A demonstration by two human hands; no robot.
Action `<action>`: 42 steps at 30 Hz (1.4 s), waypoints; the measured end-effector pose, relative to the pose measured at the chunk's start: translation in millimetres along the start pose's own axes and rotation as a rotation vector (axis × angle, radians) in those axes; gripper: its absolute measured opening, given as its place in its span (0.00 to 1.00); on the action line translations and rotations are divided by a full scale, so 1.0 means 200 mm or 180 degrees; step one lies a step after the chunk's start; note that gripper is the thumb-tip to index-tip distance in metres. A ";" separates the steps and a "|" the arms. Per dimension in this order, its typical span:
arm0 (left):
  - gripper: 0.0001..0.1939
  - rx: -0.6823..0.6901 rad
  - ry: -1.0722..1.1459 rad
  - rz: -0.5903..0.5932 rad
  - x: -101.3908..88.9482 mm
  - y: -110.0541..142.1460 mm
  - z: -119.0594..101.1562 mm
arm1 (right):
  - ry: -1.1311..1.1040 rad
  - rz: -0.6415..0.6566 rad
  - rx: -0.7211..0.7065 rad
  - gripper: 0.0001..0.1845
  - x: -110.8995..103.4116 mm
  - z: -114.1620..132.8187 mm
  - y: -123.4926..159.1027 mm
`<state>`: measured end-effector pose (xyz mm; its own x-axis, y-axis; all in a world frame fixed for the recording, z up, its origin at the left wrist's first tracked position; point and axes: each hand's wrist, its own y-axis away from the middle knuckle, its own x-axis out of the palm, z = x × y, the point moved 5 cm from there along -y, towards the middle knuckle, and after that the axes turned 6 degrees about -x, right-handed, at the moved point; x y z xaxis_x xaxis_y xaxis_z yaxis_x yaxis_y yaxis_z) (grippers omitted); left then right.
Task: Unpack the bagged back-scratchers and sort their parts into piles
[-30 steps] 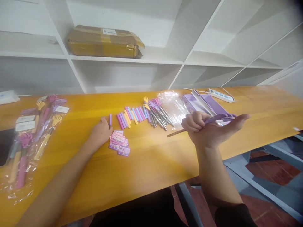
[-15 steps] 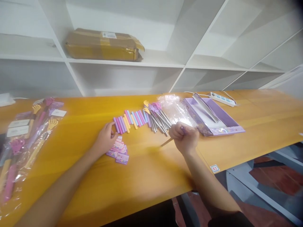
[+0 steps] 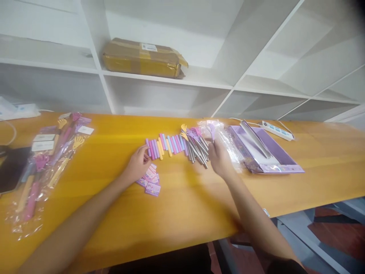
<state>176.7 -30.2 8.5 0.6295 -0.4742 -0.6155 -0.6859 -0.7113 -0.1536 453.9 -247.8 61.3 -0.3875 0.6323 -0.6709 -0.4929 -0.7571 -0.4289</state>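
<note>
My left hand [image 3: 139, 163] is at the left end of a row of pastel tube handles [image 3: 168, 144], with thumb and fingertips closed around the end purple handle [image 3: 149, 147]. Upright in my right hand [image 3: 220, 158] is a back scratcher with a purple hand-shaped head [image 3: 211, 130]; my fist hides its lower part. Just left of that fist lies a pile of metal-rod back scratchers [image 3: 197, 148] with yellow, purple and pink heads. Below my left fingers, small printed cards [image 3: 153, 189] overlap on the wooden table [image 3: 182, 213].
Clear plastic bags [image 3: 225, 140] lie behind my right hand, beside an open purple box [image 3: 281, 154]. A power strip [image 3: 277, 130] is at the back right. Bagged back scratchers [image 3: 54, 156] lie at the left. A taped carton [image 3: 142, 61] sits on the white shelf.
My right hand has turned the back scratcher from pointing down-left to head-up, and moved closer to the rod pile. My left hand stays at the row. The view has shifted left.
</note>
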 end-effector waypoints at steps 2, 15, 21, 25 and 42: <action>0.23 0.0020 -0.0004 -0.0063 -0.01 0.01 0.00 | 0.1132 0.0056 -0.0123 0.20 -0.02 -0.03 -0.13; 0.20 -0.0670 -0.1325 -0.0749 -0.84 -0.11 0.31 | 0.2626 0.0685 -0.0453 0.18 0.28 -0.17 -0.16; 0.31 -0.1241 -0.2553 -0.0908 -1.07 -0.06 0.55 | 0.2335 0.0316 -0.0164 0.24 0.19 -0.07 -0.21; 0.36 -0.1571 -0.2869 -0.1020 -1.07 -0.05 0.60 | 0.1947 0.0115 -0.0293 0.25 0.12 0.09 -0.23; 0.30 -0.1464 0.1956 0.1115 -0.54 0.09 -0.24 | -0.0443 0.0157 -0.1747 0.06 0.00 0.98 -0.13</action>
<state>113.9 -15.8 110.2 0.5860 -0.8101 -0.0183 -0.7455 -0.5478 0.3798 313.4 -195.1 191.5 -0.5171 0.5815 -0.6280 -0.0088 -0.7373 -0.6755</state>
